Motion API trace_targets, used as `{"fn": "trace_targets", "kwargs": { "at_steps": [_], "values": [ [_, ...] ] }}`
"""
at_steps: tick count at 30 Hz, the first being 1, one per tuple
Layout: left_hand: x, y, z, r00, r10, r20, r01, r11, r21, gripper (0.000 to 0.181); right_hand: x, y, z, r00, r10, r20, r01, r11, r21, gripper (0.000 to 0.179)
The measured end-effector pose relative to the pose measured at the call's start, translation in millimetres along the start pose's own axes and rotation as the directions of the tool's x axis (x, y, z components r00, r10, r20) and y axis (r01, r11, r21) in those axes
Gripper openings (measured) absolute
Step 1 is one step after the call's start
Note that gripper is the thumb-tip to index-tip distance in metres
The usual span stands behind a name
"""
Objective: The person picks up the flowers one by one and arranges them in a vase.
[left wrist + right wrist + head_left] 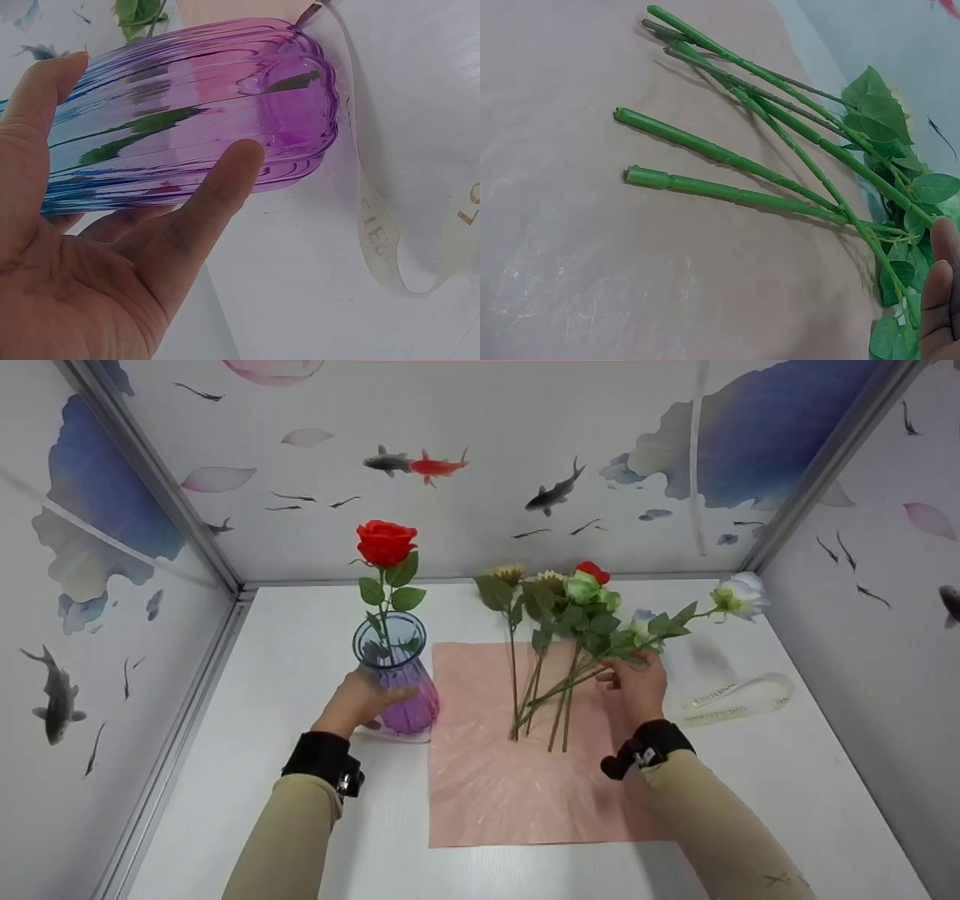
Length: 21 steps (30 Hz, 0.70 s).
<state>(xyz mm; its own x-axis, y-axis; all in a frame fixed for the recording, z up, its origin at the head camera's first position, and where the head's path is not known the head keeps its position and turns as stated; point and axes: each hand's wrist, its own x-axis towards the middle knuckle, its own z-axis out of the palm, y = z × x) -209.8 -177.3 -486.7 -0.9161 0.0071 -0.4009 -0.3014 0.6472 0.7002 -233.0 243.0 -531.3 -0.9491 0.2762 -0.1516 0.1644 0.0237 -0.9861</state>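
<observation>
My left hand (367,701) grips the side of a ribbed glass vase (409,709), blue at the rim and purple at the base. One red rose (386,544) stands upright in it, its stem visible through the glass. In the left wrist view, thumb and fingers lie around the vase (225,112). Over the pink wrapping paper (495,802), my right hand (637,682) pinches the leafy stem of a white flower (739,596), whose head points right. Several other stems (720,154) lie crossed beside that hand. The right wrist view catches only part of its fingers.
Flower heads bunch at the paper's far edge, among them a green bloom (581,586), a red one (592,570) and a yellowish one (508,574). A pale lettered ribbon (742,701) lies on the right. Printed walls (480,532) enclose the white table (300,622).
</observation>
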Motion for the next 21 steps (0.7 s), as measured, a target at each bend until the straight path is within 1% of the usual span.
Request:
{"fn": "trace_targets", "kwargs": {
  "at_steps": [2,4,9,15,21],
  "values": [
    [-0.1,-0.1,0.1,1.0,0.001,0.0,-0.001,1.0,-0.003,0.083,-1.1,-2,1,1.0,-0.029,0.006,0.029,0.999,0.027,0.035],
    [-0.7,-0.1,0.1,1.0,0.002,-0.005,-0.002,1.0,-0.007,0.084,-1.2,-3,2,0.999,-0.05,0.014,0.049,0.996,0.08,0.03],
    [-2.4,-0.4,0.0,1.0,0.014,-0.018,-0.015,1.0,-0.009,0.084,0.1,-6,2,0.997,-0.074,0.008,0.072,0.985,0.158,0.028],
    [-2.9,-0.8,-0.2,1.0,0.024,-0.02,-0.024,1.0,-0.004,0.081,1.1,-16,2,0.997,-0.077,0.001,0.076,0.987,0.14,0.032],
    [-2.9,-0.3,-0.5,1.0,0.026,-0.011,-0.026,1.0,-0.006,0.082,0.1,-26,2,0.997,-0.079,0.019,0.076,0.99,0.119,0.024]
  ]
}}
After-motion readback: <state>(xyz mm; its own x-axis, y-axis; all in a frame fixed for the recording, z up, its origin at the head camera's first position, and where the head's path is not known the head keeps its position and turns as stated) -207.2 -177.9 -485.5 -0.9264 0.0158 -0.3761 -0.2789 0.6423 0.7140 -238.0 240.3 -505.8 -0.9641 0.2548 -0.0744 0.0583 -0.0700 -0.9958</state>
